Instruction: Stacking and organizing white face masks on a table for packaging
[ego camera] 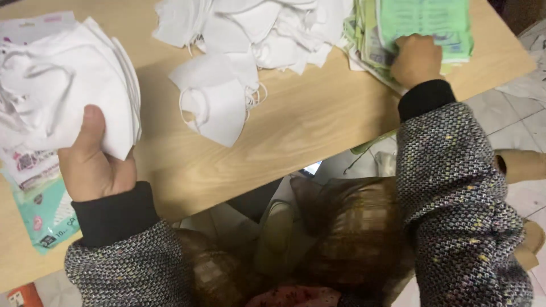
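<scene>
My left hand (94, 162) grips a thick stack of white folded face masks (68, 85) over the left of the wooden table (318, 125), thumb on top. My right hand (416, 59) reaches to the far right and closes its fingers on a pile of green printed packaging sleeves (432, 25). Both arms wear speckled grey knit sleeves with black cuffs. A loose heap of white masks (261, 28) lies at the table's far middle, and single masks (216, 105) lie nearer me.
Teal and white printed mask packets (40, 210) lie under my left hand at the table's left edge. A tiled floor (512, 113) shows at the right, with cardboard tubes (520, 165) beside my right sleeve. Brown checked cloth covers my lap below the table edge.
</scene>
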